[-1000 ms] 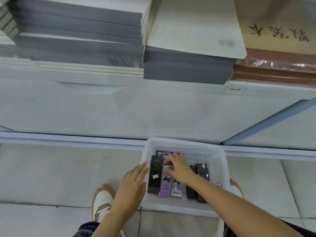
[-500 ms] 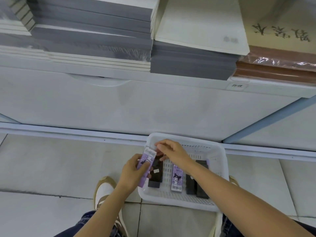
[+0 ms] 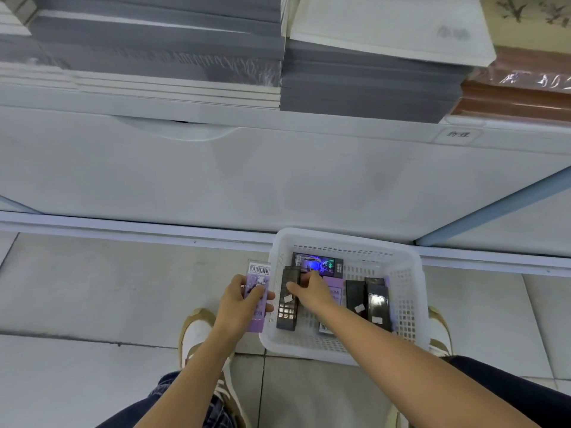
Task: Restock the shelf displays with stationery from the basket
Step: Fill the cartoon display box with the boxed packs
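left hand (image 3: 242,302): fingers wrap purple pack (image 3: 257,281), kept clear of basket (image 3: 346,242) | right hand (image 3: 312,292): fingers pinch black pack (image 3: 288,307), likely gathering a handful

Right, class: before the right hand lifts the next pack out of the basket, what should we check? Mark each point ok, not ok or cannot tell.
1. Left hand holds the purple pack securely, outside the basket: ok.
2. Right hand is on one pack only: its fingers curl at the top of the black pack; whether the grip is firm: cannot tell.
3. Basket sits flat on the floor: ok.
4. Nothing lies on top of the black pack: ok.
5. Other packs remain to restock: ok.
6. A display spot for these packs is in view: not ok; only stacked notebooks show.
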Available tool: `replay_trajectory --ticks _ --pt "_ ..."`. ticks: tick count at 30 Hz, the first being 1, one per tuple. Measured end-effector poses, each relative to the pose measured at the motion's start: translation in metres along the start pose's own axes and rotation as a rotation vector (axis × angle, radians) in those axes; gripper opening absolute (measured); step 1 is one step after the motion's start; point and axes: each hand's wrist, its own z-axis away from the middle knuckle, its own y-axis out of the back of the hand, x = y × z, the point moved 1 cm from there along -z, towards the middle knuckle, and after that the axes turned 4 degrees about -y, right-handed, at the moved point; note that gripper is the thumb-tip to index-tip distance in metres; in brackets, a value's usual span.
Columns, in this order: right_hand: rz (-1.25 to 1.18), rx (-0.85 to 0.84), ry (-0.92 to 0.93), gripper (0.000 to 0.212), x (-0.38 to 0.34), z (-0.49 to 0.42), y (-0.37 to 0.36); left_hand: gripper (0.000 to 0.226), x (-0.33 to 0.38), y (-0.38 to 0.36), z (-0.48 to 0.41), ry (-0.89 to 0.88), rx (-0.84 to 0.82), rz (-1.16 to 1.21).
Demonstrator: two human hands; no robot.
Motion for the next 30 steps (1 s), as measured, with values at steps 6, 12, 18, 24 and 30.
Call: replay_trajectory --ticks 6,12,18,24,30 --pt "-0.112 -0.114 0.112 0.031 -0.013 0.017 0.032 0.015 0.003 -0.001 0.004 -0.015 -0.011 -0.027" --pt "-0.294 -0.323 0.314 0.025 -0.054 0.056 0.066 0.036 0.037 -0.009 0.020 -0.033 -0.039 0.142" --pt "-0.275 -0.225 0.518 0.012 -0.094 0.104 0.074 0.040 0.088 -0.016 0.049 -0.053 -0.220 0.386" --pt "-0.277 -0.126 0.693 0.024 -0.130 0.159 0.089 0.034 0.129 -0.004 0.078 -0.163 -0.084 0.383" --pt "-0.365 -0.086 0.841 0.041 -0.156 0.204 0.106 0.045 0.169 0.013 0.106 -0.263 -0.057 0.342"
